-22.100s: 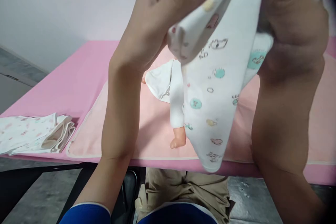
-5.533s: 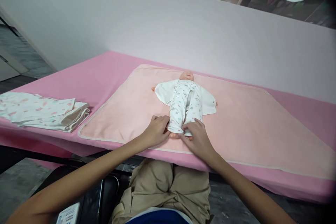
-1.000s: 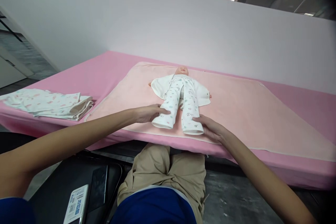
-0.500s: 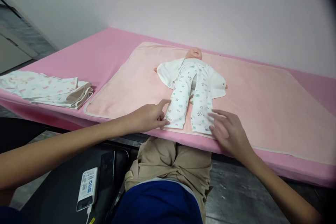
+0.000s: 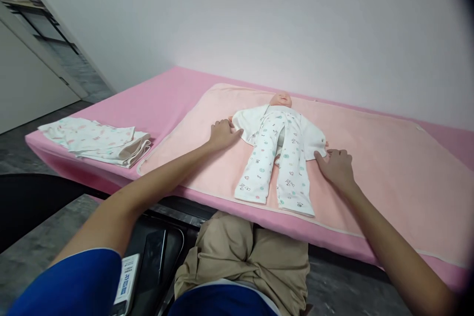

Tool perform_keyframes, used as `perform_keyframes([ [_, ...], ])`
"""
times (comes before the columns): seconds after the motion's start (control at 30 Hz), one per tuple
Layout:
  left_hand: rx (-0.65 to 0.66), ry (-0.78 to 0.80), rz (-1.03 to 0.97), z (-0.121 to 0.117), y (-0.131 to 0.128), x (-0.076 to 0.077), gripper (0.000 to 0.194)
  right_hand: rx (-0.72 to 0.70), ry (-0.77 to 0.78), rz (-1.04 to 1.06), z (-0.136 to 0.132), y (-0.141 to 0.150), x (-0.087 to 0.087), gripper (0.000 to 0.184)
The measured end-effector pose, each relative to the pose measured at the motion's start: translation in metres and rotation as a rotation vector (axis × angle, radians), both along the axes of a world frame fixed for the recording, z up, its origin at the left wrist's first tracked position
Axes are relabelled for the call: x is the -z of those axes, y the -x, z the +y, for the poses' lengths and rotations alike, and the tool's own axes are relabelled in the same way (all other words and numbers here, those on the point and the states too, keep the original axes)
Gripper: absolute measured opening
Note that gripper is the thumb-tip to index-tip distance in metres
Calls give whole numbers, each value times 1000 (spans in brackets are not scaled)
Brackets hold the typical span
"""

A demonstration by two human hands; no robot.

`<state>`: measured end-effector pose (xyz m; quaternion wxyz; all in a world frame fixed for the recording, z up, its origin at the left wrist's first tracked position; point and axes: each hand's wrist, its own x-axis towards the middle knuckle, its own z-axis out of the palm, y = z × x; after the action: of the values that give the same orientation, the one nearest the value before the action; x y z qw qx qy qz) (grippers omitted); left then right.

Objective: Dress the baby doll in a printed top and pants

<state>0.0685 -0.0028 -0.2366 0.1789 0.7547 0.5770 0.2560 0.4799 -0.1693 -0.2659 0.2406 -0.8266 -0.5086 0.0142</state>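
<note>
A baby doll (image 5: 280, 100) lies on its back on a peach mat (image 5: 370, 158), head toward the wall. It wears a white top (image 5: 252, 121) with the sleeves spread out, and patterned white trousers (image 5: 259, 168) with both legs stretched toward me. My left hand (image 5: 221, 134) rests at the end of the doll's left-side sleeve, fingers bent and thumb on the cloth. At the other sleeve's end, my right hand (image 5: 337, 166) has its fingers curled and its thumb against the fabric.
The mat covers a pink mattress (image 5: 155, 103) along a white wall. Folded patterned cloths (image 5: 99, 138) lie at the mattress's left end. A small device with a label (image 5: 126, 281) sits on a black seat below, beside my khaki-clad lap (image 5: 240, 256).
Both hands have left the trouser cuffs and moved up and outward to the ends of the top's sleeves. The trouser legs now lie flat and spread.
</note>
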Motion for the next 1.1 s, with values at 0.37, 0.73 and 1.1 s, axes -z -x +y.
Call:
perform_keyframes([
  [0.37,140,-126,-333,8,-50,-47,21,-213,-73,687,51,14,-85,35],
  [0.73,532,-318,-96,-20,-37,-12,31,-525,-416,195,7,77,-32,38],
  [1.1,378,-157,-134,-57,-73,-14,38,-375,-297,357,1,87,-49,41],
])
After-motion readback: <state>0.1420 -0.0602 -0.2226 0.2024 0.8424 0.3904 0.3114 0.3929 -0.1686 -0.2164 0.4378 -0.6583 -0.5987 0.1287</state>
